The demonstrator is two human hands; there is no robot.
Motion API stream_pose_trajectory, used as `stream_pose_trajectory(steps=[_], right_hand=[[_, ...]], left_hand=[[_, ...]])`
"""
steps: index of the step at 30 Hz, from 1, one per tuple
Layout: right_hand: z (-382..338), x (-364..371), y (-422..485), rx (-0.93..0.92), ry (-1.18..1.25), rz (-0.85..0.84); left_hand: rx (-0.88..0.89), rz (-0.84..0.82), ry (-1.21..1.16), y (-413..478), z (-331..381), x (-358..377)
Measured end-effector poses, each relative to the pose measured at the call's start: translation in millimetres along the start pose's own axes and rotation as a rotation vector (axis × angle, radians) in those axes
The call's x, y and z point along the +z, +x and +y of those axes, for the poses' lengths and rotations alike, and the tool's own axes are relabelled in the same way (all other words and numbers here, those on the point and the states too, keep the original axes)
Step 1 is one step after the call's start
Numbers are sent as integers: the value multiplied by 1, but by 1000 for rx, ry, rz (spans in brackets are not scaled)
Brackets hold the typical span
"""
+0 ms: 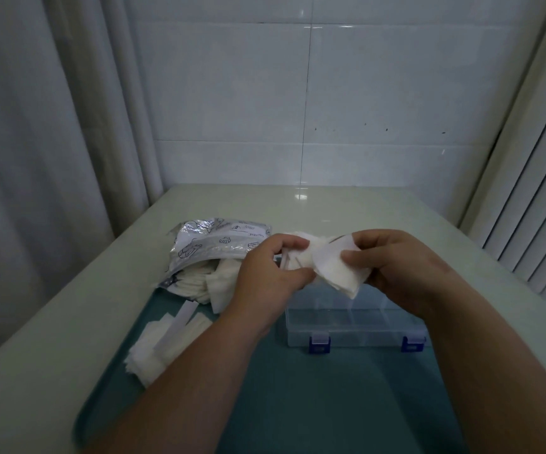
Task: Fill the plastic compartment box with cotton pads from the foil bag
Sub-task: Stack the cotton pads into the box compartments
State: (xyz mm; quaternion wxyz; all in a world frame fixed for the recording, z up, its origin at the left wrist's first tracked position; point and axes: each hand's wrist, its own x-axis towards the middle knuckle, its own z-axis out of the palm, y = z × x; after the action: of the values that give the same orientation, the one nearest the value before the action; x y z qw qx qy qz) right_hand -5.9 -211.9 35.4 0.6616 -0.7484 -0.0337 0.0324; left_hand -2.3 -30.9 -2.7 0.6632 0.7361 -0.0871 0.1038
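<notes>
Both my hands hold a fanned bunch of white cotton pads (330, 267) in the air above the clear plastic compartment box (353, 326). My left hand (265, 276) pinches the bunch at its left end. My right hand (396, 267) grips its right side, thumb on top. The box stands open on the teal mat, its two blue latches facing me; my hands hide its far part. The silver foil bag (206, 247) lies to the left, its mouth open with more pads spilling out.
A loose pile of cotton pads (163, 345) with a white strip across it lies on the teal mat (297, 404) at the left. The pale table (68, 316) meets a tiled wall behind, a curtain on the left and slatted blinds on the right.
</notes>
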Motion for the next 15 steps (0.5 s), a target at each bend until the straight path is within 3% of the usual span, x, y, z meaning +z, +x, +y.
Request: stream_pose_trajectory(steps=[6, 15], right_hand=[[-6, -5, -6, -99, -131, 50], [-8, -1, -11, -200, -250, -41]], left_hand=[[-89, 18, -173, -1, 7, -2], [-45, -26, -76, -3, 13, -2]])
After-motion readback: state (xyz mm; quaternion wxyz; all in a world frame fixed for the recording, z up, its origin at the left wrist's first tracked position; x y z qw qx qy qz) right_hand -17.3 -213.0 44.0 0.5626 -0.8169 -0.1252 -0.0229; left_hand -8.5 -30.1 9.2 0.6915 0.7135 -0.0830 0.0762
